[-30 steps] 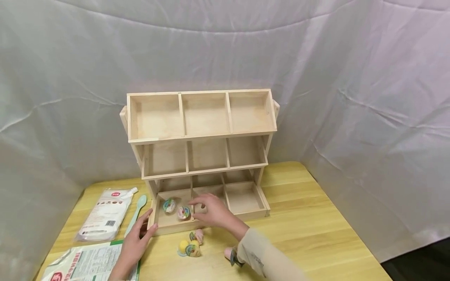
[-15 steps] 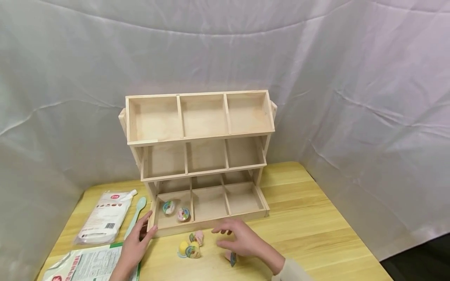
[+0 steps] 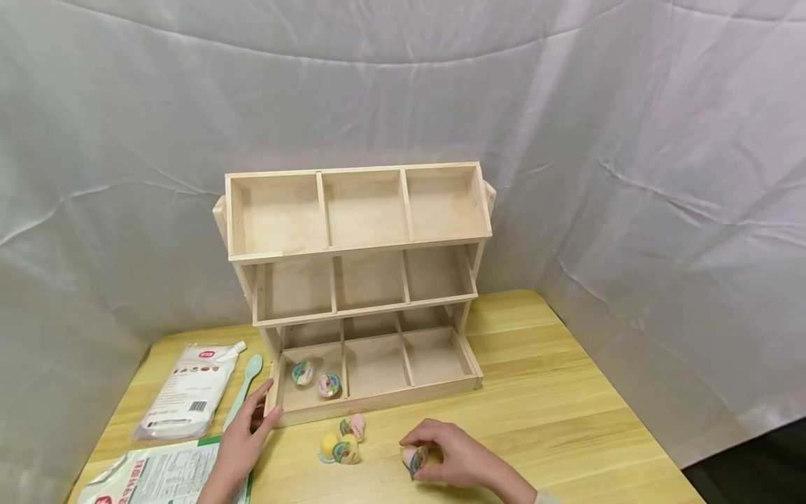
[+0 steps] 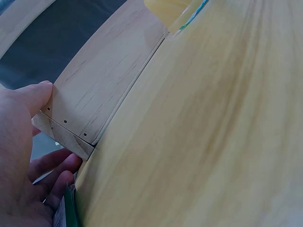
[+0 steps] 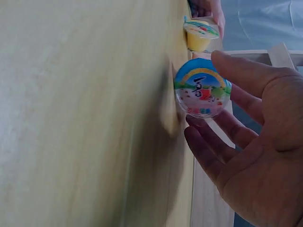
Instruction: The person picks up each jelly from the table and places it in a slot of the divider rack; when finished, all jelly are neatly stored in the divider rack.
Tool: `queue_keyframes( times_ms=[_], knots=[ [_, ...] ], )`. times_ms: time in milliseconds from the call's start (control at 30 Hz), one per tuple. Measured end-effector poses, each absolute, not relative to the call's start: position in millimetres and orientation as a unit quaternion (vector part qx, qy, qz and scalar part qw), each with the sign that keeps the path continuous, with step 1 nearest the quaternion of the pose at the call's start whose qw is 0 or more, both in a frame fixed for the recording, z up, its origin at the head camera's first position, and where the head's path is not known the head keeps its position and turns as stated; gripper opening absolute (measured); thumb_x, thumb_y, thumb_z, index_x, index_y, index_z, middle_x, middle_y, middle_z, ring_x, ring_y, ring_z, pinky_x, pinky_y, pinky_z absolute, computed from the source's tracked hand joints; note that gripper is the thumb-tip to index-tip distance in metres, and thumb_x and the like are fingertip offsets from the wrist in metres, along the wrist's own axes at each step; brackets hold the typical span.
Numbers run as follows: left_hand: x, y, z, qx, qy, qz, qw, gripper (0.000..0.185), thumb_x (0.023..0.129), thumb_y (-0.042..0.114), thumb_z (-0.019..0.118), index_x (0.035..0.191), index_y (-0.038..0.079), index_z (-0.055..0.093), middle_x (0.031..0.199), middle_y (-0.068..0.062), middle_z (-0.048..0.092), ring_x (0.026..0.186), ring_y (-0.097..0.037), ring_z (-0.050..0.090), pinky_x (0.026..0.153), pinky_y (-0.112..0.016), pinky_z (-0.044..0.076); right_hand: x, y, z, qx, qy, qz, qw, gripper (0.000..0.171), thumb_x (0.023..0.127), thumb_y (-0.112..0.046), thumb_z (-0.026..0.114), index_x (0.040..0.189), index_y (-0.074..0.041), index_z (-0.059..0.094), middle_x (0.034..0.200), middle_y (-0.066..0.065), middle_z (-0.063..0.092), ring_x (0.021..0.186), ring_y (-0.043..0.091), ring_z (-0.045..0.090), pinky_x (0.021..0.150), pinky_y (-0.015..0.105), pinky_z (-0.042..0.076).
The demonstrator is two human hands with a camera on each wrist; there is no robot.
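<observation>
A light wooden rack (image 3: 378,403) with three tiers of compartments stands on the table. My left hand (image 3: 241,442) grips its lower front left corner, thumb on the front board (image 4: 109,71) and fingers at the side. Between thumb and fingers, my right hand (image 3: 458,455) pinches a pink jelly cup (image 5: 201,90) with a printed lid, tilted on edge close over the table. Two lidded jelly cups (image 3: 328,385) lie in the bottom left compartment. In front of the rack, a pink cup (image 3: 356,426) and yellow jelly cups (image 3: 346,452) sit close together.
Left of the rack lie a white spouted pouch (image 3: 182,392), a pale green spoon (image 3: 244,388) and a white and green packet (image 3: 157,472). Grey curtains (image 3: 390,105) enclose the back and sides of the wood-grain table (image 3: 541,392).
My right hand has come from the rack's bottom tier down to the table at the right and taken hold of the pink jelly cup there. The left hand stays on the rack's corner.
</observation>
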State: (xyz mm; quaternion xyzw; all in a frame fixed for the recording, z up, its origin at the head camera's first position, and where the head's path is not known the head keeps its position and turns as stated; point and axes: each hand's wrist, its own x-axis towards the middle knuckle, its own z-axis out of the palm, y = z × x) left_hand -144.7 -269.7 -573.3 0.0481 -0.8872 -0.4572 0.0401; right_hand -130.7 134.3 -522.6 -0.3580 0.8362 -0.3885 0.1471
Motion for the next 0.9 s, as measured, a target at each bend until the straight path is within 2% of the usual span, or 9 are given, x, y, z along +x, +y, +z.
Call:
queue_keyframes(
  times_ms=[300, 533, 900],
  knots=[
    [-145.0, -268.9, -575.3, 0.046, -0.884, -0.463, 0.041, 0.056, 0.096, 0.050, 0.051, 0.147, 0.038, 0.032, 0.124, -0.005, 0.055, 0.094, -0.014, 0.058, 0.071, -0.027, 0.048, -132.8, 131.9, -530.6, -0.355, 0.828, -0.410, 0.142, 0.032, 0.088, -0.022, 0.071, 0.118, -0.012, 0.066, 0.107, -0.003, 0.064, 0.084, 0.005, 0.058, 0.070, 0.021, 0.050],
    [-143.0, -269.2, -575.0, 0.047, -0.885, -0.462, 0.038, 0.057, 0.096, 0.051, 0.051, 0.148, 0.037, 0.031, 0.126, -0.005, 0.054, 0.095, -0.015, 0.058, 0.072, -0.027, 0.048, -134.8, 129.3, -535.1, -0.356, 0.833, -0.405, 0.124, 0.027, 0.088, -0.022, 0.072, 0.113, -0.016, 0.068, 0.099, -0.007, 0.063, 0.081, 0.006, 0.057, 0.068, 0.021, 0.049],
    [-146.1, -270.1, -576.8, 0.044, -0.883, -0.465, 0.041, 0.057, 0.096, 0.051, 0.050, 0.148, 0.038, 0.031, 0.127, -0.005, 0.053, 0.095, -0.015, 0.058, 0.072, -0.027, 0.049, -137.2, 127.7, -534.4, -0.340, 0.849, -0.392, 0.095, 0.025, 0.086, -0.020, 0.072, 0.110, -0.013, 0.069, 0.093, -0.009, 0.061, 0.078, 0.001, 0.056, 0.067, 0.019, 0.049]
  ],
)
